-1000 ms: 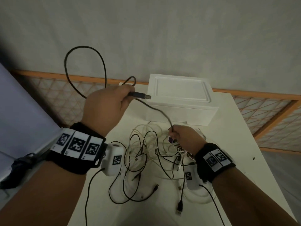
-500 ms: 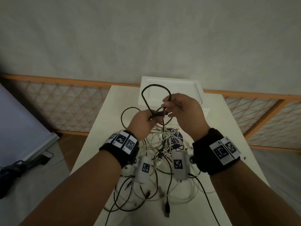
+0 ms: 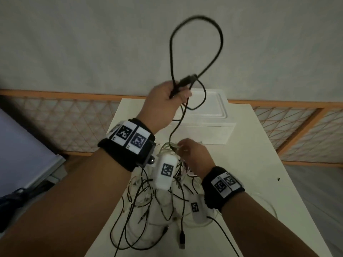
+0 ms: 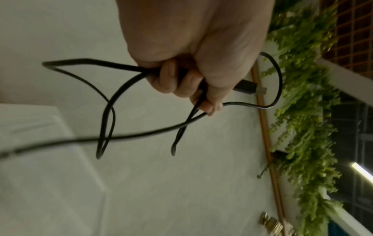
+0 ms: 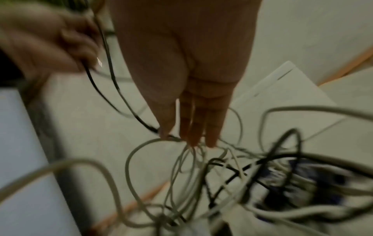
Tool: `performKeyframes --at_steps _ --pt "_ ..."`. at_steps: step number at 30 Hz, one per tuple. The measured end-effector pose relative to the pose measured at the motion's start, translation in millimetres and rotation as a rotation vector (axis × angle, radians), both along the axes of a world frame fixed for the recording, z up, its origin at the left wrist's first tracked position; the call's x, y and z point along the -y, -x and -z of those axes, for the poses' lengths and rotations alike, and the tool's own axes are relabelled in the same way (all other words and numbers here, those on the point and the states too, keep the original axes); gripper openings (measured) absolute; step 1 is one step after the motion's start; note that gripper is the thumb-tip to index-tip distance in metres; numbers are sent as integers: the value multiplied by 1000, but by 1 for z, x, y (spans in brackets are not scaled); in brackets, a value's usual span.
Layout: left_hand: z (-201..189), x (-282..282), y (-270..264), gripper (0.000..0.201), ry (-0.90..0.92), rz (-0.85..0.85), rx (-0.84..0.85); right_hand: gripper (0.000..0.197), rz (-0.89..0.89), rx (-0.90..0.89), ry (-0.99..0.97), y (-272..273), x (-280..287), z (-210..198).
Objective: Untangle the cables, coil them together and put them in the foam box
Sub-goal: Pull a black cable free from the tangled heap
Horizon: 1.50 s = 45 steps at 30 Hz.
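My left hand [image 3: 163, 102] has risen from beside my right hand and grips the black cable [image 3: 196, 45], a large loop standing above it, plug [image 4: 245, 87] jutting out. My right hand [image 3: 193, 154] has dropped to the tangle [image 3: 157, 204] on the worktop [image 3: 259, 164], pinching that cable where it enters. Judgement: one cable is being drawn free. The foam box [image 3: 207, 125] stands behind, lid on, contents hidden

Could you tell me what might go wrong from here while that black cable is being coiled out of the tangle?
The black cable runs from the left hand into the tangle, so pulling may tighten knots or drag white cables along. The loops in the left grip look uneven and might slip. The foam box still has its lid on.
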<state>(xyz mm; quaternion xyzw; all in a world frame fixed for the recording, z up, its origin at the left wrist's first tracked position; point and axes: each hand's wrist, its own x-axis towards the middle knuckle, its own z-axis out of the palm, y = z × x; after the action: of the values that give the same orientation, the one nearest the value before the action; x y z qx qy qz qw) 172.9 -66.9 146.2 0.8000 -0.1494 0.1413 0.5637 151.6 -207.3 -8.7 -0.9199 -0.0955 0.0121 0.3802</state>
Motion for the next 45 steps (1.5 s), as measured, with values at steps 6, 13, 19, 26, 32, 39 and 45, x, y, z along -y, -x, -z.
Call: performKeyframes --at_steps 6,13,19,26,32,39,45 --pt "-14 -16 -1 17 41 -40 6 49 -3 -91 89 18 14 6" --pt "16 -6 12 9 -103 52 -92 45 -128 -156 -793 37 -12 -88" --pt "38 -33 17 32 -226 135 -429 61 325 -196 -1389 39 27 -75" --pt "56 -41 35 10 -59 70 -525 55 82 -296 -1337 55 9 -71" --pt "64 -43 47 11 8 84 -556 44 103 -3 -545 58 -38 -71" --pt "56 -40 57 13 282 -20 -403 79 57 525 -162 69 -61 -66" --pt "41 -33 62 9 624 -1 -332 89 -337 88 -724 63 -72 -70"
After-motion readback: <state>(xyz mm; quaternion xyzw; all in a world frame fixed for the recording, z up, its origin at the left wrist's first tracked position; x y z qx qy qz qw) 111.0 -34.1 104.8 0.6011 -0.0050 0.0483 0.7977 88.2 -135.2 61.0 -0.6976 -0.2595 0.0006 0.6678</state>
